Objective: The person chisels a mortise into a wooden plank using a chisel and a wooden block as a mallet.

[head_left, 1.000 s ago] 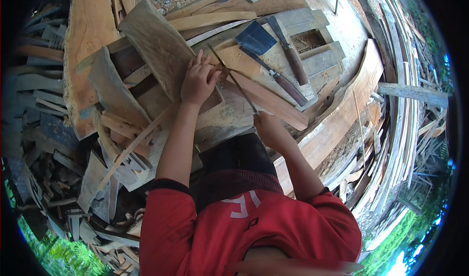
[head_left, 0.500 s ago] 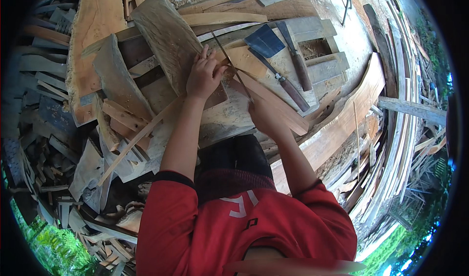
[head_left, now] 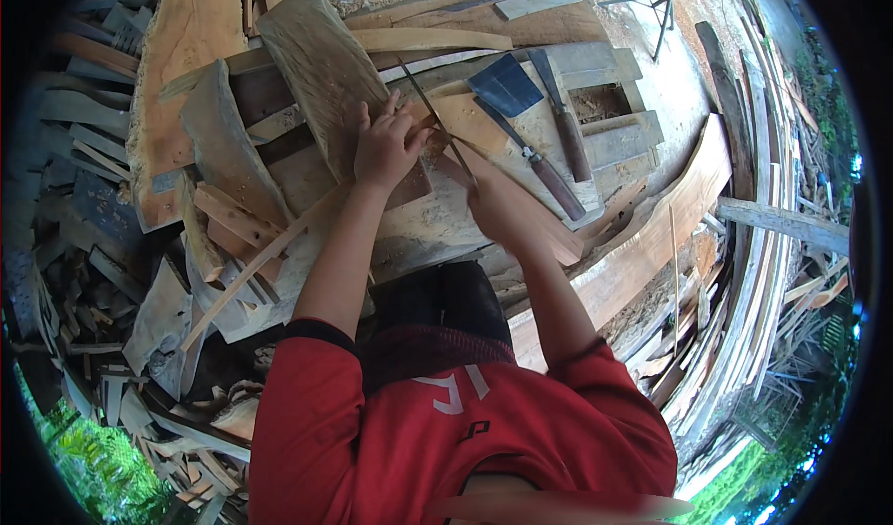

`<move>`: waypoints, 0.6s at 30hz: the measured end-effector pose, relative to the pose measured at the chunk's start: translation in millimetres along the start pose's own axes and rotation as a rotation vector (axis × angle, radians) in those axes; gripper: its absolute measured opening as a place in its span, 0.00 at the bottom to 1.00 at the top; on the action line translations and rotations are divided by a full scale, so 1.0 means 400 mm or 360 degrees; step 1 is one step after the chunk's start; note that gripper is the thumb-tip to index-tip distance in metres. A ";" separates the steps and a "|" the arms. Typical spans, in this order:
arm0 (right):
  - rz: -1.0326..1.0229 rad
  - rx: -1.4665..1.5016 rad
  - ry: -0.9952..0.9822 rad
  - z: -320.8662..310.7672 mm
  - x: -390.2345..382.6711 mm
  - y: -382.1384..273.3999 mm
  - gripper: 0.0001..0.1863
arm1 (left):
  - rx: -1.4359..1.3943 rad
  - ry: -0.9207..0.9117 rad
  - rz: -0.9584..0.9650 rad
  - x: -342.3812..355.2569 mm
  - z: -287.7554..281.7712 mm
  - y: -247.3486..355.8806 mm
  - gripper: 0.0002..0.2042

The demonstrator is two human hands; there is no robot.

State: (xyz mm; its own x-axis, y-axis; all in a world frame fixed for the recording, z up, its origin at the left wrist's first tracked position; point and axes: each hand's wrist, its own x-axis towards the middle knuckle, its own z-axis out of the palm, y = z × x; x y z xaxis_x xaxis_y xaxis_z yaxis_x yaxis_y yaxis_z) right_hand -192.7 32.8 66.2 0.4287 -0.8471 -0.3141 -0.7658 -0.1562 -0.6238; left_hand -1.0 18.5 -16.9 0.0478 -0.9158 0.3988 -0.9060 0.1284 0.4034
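Your left hand (head_left: 386, 148) pins the thin strip (head_left: 437, 120) at frame centre, steadying it, fingers closed; your right hand (head_left: 498, 204) grips its lower end.

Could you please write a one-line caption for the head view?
Left hand steadies a wood piece while right hand holds a thin blade across it.

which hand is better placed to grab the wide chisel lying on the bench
Right, probably. The right hand lies nearer the wide chisel, whose handle points toward it; the left hand is pressing down on the wood piece.
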 end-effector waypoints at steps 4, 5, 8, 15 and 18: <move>0.0379 -0.0015 -0.0320 -0.019 -0.168 0.069 0.14 | -0.0048 -0.0035 0.0000 0.001 0.002 0.006 0.10; 0.0369 -0.0017 -0.0328 -0.019 -0.157 0.068 0.14 | -0.0040 -0.0032 -0.0010 0.003 -0.002 0.001 0.10; 0.0104 0.0021 -0.0073 -0.014 -0.104 0.075 0.13 | -0.0061 -0.0049 -0.0001 0.013 0.000 0.017 0.10; 0.0176 -0.0155 -0.0196 0.021 0.043 0.022 0.12 | -0.0047 -0.0080 -0.0008 0.005 0.002 0.018 0.10; 0.0092 -0.0081 -0.0063 0.036 -0.094 0.103 0.13 | -0.0053 -0.0073 -0.0032 0.010 0.001 0.007 0.11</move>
State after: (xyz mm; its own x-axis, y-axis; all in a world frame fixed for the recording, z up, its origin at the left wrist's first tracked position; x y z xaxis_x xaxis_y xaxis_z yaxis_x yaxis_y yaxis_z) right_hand -233.5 65.6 42.2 0.4007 -0.8349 -0.3773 -0.8128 -0.1339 -0.5670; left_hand -3.6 15.0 -14.3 0.0460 -0.9346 0.3526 -0.8906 0.1215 0.4383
